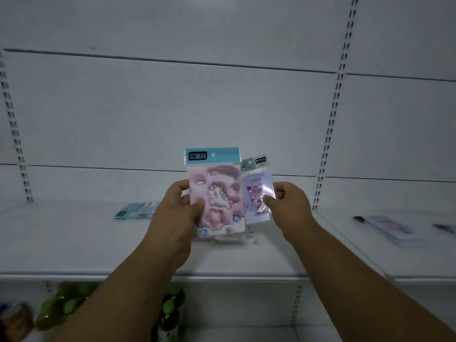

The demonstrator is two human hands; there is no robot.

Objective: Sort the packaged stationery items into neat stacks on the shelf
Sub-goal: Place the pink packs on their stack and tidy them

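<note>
My left hand (176, 211) grips a pink unicorn packet (217, 193) with a teal header, held upright above the white shelf (74, 243). Just to its right, my right hand (287, 206) holds a smaller purple packet (257, 193) in clear wrap, partly behind the pink one. Under the pink packet a few more packets (222, 239) lie flat on the shelf, mostly hidden. A teal packet (134, 209) lies flat on the shelf to the left, behind my left hand.
On the neighbouring shelf section at the right lie a stack of pale purple packets (394, 230) and dark pens (359, 219). Slotted uprights (328, 134) flank the bay. Green bottles (170, 309) stand on the lower shelf.
</note>
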